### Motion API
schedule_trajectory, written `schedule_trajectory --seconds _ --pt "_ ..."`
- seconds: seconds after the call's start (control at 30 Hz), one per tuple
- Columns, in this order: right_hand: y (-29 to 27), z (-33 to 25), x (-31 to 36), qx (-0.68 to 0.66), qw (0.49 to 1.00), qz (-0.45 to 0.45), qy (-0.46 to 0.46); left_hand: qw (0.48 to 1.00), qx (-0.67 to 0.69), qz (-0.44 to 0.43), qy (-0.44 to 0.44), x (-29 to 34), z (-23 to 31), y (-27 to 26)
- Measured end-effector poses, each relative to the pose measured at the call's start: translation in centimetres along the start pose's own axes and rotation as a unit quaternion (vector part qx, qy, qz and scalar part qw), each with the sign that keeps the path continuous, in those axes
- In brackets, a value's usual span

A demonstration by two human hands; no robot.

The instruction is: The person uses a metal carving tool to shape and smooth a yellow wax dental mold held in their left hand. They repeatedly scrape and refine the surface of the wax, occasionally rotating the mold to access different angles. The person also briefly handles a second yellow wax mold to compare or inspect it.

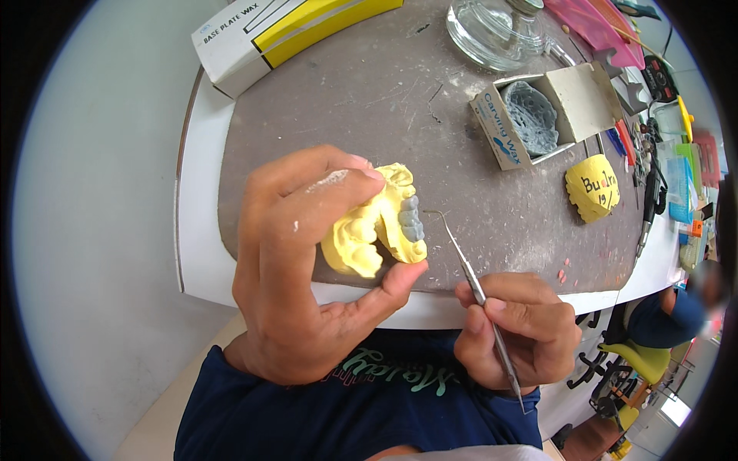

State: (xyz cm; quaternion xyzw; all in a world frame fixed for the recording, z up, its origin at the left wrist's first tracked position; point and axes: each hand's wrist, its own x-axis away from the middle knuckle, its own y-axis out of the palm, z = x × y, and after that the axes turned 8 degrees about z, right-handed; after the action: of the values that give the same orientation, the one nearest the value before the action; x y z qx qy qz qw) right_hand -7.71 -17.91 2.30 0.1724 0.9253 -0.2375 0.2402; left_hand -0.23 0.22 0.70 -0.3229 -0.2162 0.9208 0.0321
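Observation:
My left hand (296, 253) grips a yellow plaster dental model (357, 238) by its ends, fingers over the far side and thumb at the near end. Several grey wax teeth (411, 219) sit in a row along the model's right side. Held like a pen in my right hand (526, 330) is a thin metal wax carver (470, 278). Its bent tip is just right of the grey teeth, seemingly a small gap away. The carver's other end points down toward my dark blue shirt.
An opened box of grey wax (503, 134) stands at the right, near a second yellow plaster model (592, 188). Behind lie a glass burner (492, 34) and a white and yellow box (254, 46). Tools and trays crowd the far right, where another person (661, 316) sits.

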Motion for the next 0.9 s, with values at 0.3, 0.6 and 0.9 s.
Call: schedule_trajectory --seconds 0.3,0.6,0.9 --pt "-0.03 0.20 -0.06 -0.024 0.999 -0.015 -0.020 1.000 -0.001 0.006 -0.006 0.10 -0.12 0.17" --pt "0.00 0.26 0.02 -0.026 0.999 -0.013 -0.014 1.000 -0.001 0.000 -0.010 0.05 -0.12 0.07" --pt "-0.06 0.36 0.06 -0.024 0.999 -0.014 -0.034 1.000 -0.025 0.005 0.014 -0.04 0.03 -0.08"
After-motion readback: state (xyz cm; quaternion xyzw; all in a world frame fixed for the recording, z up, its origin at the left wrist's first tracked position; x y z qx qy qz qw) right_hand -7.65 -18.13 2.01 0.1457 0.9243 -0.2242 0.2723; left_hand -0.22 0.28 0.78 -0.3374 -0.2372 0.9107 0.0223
